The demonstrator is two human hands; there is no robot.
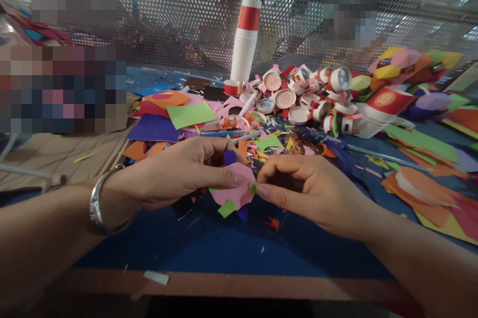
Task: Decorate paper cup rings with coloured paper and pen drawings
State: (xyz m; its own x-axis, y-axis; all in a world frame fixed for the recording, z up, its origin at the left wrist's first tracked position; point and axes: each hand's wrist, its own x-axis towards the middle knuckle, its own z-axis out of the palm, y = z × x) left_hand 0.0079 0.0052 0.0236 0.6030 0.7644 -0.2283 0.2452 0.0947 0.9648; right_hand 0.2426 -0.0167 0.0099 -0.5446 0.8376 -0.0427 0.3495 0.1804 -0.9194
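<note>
My left hand (197, 168), with a silver bracelet at the wrist, is closed on a pink paper piece (239, 196), its thumb lying flat across the front. Green paper tabs (227, 208) stick out around the pink piece, and purple paper (230, 158) shows above and below it. On the right side of the piece, my right hand (298, 186) pinches a small green tab (253, 188) between thumb and forefinger. The back of the piece and the fingers behind it are hidden.
Behind the hands lies a heap of paper scraps (269, 143) and cut cup parts (286, 99). A tall stack of paper cups (244, 44) stands at the back; another cup stack (384, 111) leans right. Coloured sheets (192, 115) lie left. A wooden edge (224, 283) borders the blue table (209, 253).
</note>
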